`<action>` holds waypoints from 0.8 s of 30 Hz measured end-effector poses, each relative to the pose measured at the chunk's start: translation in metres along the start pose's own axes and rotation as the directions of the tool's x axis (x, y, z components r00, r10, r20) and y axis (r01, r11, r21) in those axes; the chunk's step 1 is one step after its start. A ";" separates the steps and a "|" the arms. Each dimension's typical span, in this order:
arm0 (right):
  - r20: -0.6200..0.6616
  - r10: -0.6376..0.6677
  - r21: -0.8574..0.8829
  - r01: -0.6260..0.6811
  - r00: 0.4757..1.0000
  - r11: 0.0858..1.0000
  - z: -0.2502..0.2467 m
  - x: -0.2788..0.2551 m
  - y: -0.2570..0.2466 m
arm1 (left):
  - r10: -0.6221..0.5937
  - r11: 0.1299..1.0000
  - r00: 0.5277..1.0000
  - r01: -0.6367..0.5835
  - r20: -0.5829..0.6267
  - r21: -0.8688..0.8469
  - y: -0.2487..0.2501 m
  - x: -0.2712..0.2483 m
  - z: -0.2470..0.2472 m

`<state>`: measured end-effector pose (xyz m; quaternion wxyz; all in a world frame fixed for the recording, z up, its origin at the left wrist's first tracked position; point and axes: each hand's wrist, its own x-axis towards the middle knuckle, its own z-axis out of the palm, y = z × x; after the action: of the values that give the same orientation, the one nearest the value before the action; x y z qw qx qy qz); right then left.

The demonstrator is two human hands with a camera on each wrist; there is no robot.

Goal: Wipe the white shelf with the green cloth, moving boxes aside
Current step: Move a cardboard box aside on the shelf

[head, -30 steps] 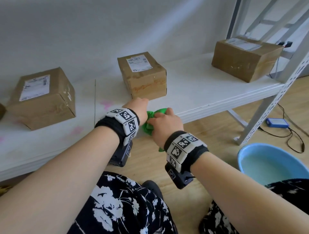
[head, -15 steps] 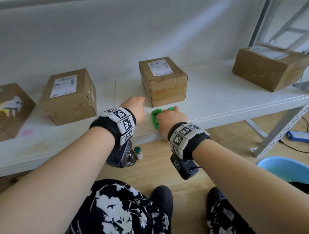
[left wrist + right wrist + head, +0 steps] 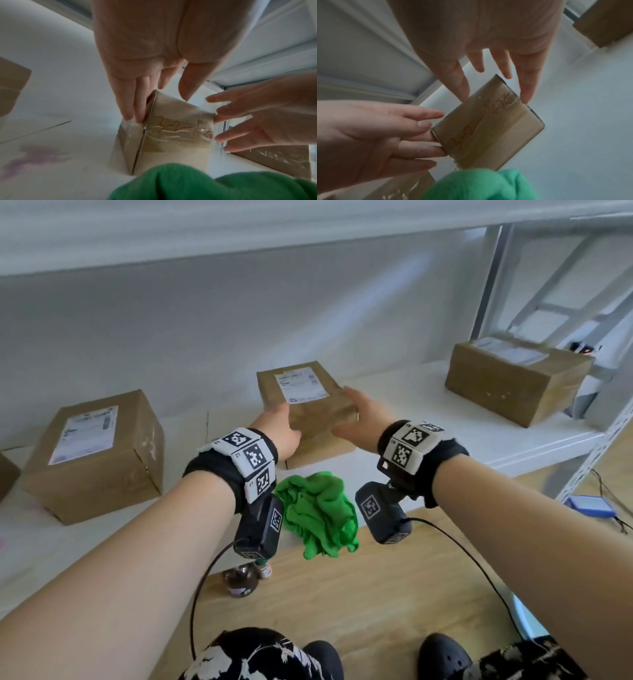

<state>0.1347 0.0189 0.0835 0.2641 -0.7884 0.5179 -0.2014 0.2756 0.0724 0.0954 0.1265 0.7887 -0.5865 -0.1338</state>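
The middle cardboard box (image 3: 315, 419) stands on the white shelf (image 3: 411, 412). My left hand (image 3: 277, 426) lies against its left side with fingers straight. My right hand (image 3: 359, 419) is at its right side, fingers spread. The left wrist view shows my left fingers (image 3: 133, 108) on the box (image 3: 178, 135) and my right hand (image 3: 257, 115) touching its far edge. The right wrist view shows the box (image 3: 488, 128) between both hands. The green cloth (image 3: 318, 511) lies crumpled on the shelf's front edge, partly hanging over, held by neither hand.
A second box (image 3: 96, 453) stands on the shelf to the left and a larger one (image 3: 513, 381) at the right end. An upper shelf (image 3: 274, 234) hangs overhead. A pink stain (image 3: 34, 155) marks the shelf. A bottle (image 3: 241, 580) and a blue device (image 3: 589, 506) sit on the floor.
My right hand has let go of the green cloth, which now lies on the shelf edge. Both hands have moved forward to the sides of the middle box.
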 end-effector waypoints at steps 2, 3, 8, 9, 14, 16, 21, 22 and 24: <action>-0.034 -0.014 0.017 0.015 0.999 1.000 -0.002 0.005 0.005 | 0.032 0.998 0.999 -0.033 0.014 0.049 0.007 0.006 0.000; -0.061 -0.005 0.029 0.007 0.998 1.000 -0.006 0.006 0.009 | 0.048 0.997 0.999 -0.049 0.015 0.066 0.013 0.009 -0.001; -0.193 0.045 0.016 -0.043 0.980 0.999 -0.048 0.006 0.052 | 0.179 0.983 0.983 -0.180 0.027 0.040 0.064 0.023 0.007; -0.211 0.056 0.009 -0.056 0.976 0.998 -0.058 0.005 0.062 | 0.204 0.978 0.978 -0.205 0.040 0.024 0.076 0.026 0.010; -0.268 0.153 0.028 -0.151 0.951 0.988 -0.093 -0.002 0.117 | 0.288 0.957 0.951 -0.290 0.117 0.007 0.134 0.036 0.038; -0.267 0.182 0.043 -0.177 0.946 0.983 -0.100 -0.002 0.134 | 0.300 0.952 0.944 -0.306 0.137 0.024 0.150 0.038 0.048; -0.258 0.213 0.080 -0.199 0.942 0.977 -0.107 0.000 0.164 | 0.309 0.948 0.938 -0.317 0.155 0.024 0.172 0.045 0.064; -0.251 0.212 0.078 -0.199 0.944 0.977 -0.108 0.000 0.168 | 0.308 0.949 0.938 -0.314 0.157 0.017 0.175 0.046 0.066; -0.223 0.212 0.062 -0.203 0.952 0.977 -0.110 -0.001 0.173 | 0.308 0.950 0.938 -0.312 0.162 -0.001 0.178 0.044 0.068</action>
<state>-0.0532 -0.0594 0.0611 0.2374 -0.6961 0.6207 -0.2717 0.1041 -0.0227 0.0925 0.0888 0.6749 -0.7131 -0.1677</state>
